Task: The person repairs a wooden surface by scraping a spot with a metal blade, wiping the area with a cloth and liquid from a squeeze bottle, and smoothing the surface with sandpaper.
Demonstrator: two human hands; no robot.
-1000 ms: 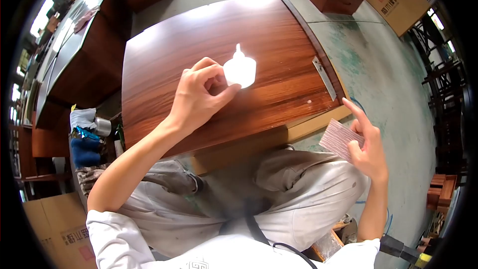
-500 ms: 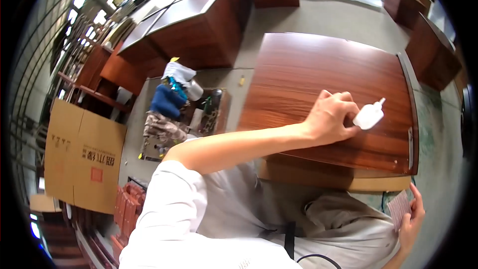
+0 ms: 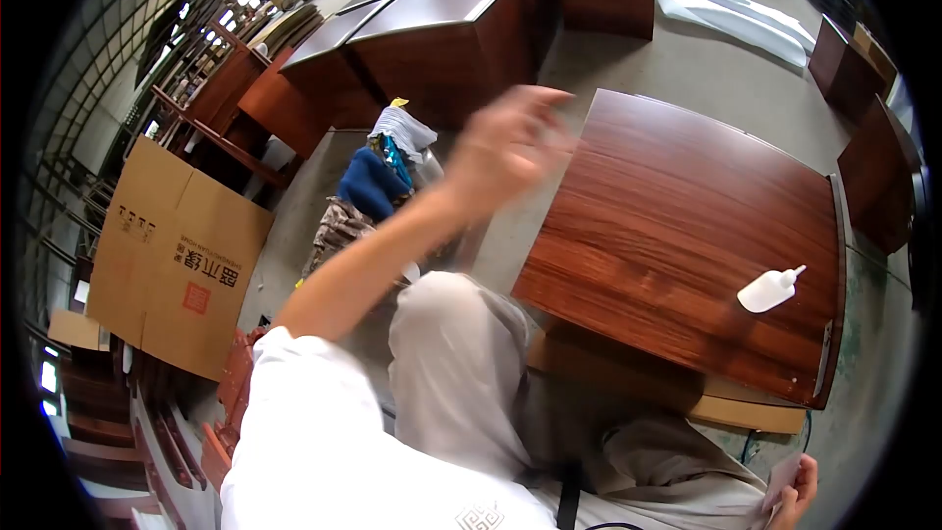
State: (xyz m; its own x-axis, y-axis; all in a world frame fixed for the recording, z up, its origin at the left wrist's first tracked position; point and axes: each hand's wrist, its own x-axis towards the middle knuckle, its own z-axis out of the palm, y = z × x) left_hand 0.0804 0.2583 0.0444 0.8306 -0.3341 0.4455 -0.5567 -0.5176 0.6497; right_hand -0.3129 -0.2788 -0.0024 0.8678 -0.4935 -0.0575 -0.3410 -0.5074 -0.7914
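Note:
My left hand is raised at the upper middle, left of the brown wood-grain panel, blurred by motion. Nothing shows between its fingers, and some of them look spread. A white bottle with a thin nozzle rests on the right part of the panel, touched by neither hand. Low at the right edge, my right hand pinches a small flat sandpaper-like piece, beside the panel's near right corner. A metal strip lies along the panel's right edge.
Left of my knee sits a container with a blue cloth and camouflage fabric. A large cardboard sheet stands at the left. Dark wooden cabinets are behind, with white sheeting on the floor at the upper right.
My left hand has let go of the white bottle and swung away to the left. The bottle now stays on the panel. The view has turned left; my right hand still holds the flat piece.

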